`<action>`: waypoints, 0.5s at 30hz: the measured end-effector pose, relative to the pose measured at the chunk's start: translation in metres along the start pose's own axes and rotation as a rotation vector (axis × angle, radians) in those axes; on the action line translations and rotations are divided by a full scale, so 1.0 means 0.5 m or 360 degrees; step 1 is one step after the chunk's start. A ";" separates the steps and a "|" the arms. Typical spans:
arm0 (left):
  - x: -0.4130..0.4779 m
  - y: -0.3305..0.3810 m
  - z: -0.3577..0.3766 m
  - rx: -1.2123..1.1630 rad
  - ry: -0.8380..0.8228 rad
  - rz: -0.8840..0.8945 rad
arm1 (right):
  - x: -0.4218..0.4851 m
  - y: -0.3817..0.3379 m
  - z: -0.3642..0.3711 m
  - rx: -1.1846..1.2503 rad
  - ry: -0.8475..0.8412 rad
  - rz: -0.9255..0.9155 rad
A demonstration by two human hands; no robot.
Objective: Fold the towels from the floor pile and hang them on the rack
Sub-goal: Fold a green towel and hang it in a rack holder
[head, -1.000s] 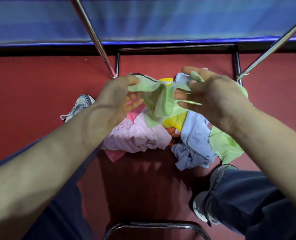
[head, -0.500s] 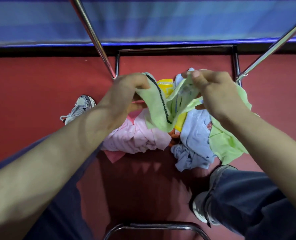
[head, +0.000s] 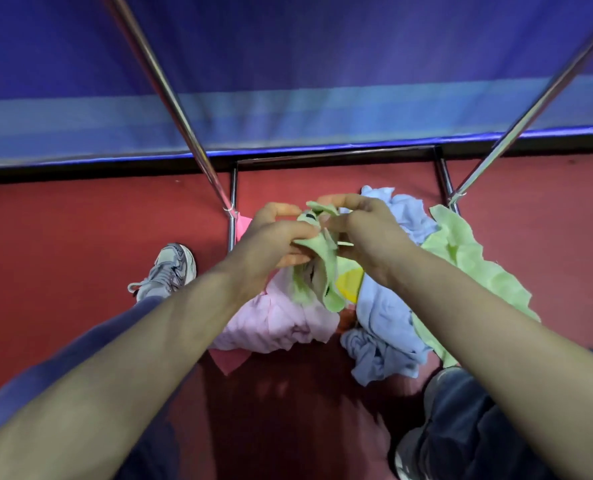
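Left hand (head: 274, 237) and right hand (head: 364, 230) both pinch one small light-green cloth towel (head: 323, 271). It hangs above the mixed floor pile (head: 385, 323).

Your head cam sits above your arms (head: 142, 351), close to them, wide-angle, facing forward and steeply down. Towel pile (head: 288, 327) on the red floor (head: 63, 244) lies mid-frame below; rack poles (head: 170, 95) rise past the lens, probably just beside your head.

Rack poles (head: 170, 98): polished metal, glossy, with bright highlights. Green towel (head: 323, 268): soft matt cloth, fuzzy nap. Pink towel (head: 277, 323) and pale blue towel (head: 385, 323): matt cloth, creased. Floor (head: 63, 254): red, matt, smooth.
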State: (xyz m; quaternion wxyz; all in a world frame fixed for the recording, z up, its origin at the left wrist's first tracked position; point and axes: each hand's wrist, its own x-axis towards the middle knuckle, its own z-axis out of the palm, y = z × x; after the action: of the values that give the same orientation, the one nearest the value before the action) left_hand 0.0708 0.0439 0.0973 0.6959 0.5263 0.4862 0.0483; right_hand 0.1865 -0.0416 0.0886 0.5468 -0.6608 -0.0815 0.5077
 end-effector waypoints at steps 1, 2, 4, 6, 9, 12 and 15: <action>0.000 0.002 0.003 -0.0068 0.0047 0.0035 | 0.005 0.000 0.004 -0.0032 0.0043 -0.0071; -0.005 0.004 0.005 -0.0092 0.0067 0.0078 | 0.005 0.000 0.008 -0.0081 0.0082 -0.0141; -0.024 -0.006 0.009 -0.0040 0.0029 0.0139 | -0.002 0.007 0.009 -0.0173 0.0146 -0.0255; -0.063 -0.026 0.007 0.0100 -0.0079 0.0118 | -0.027 0.017 0.001 -0.0255 0.0156 -0.0333; -0.126 -0.031 0.014 0.0188 -0.0293 0.0159 | -0.086 0.015 -0.012 -0.0516 0.0076 -0.0449; -0.178 0.010 0.038 0.0254 -0.0326 0.0360 | -0.156 -0.039 -0.011 -0.0904 0.0113 -0.0696; -0.234 0.078 0.060 0.0209 -0.0210 0.0445 | -0.233 -0.129 -0.007 -0.1092 0.0248 -0.0984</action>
State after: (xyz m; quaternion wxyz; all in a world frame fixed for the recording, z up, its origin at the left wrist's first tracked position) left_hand 0.0488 -0.0273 0.2001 0.6769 0.6353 0.3635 0.0780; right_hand 0.1634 -0.0959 0.2079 0.4268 -0.7843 -0.3964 0.2134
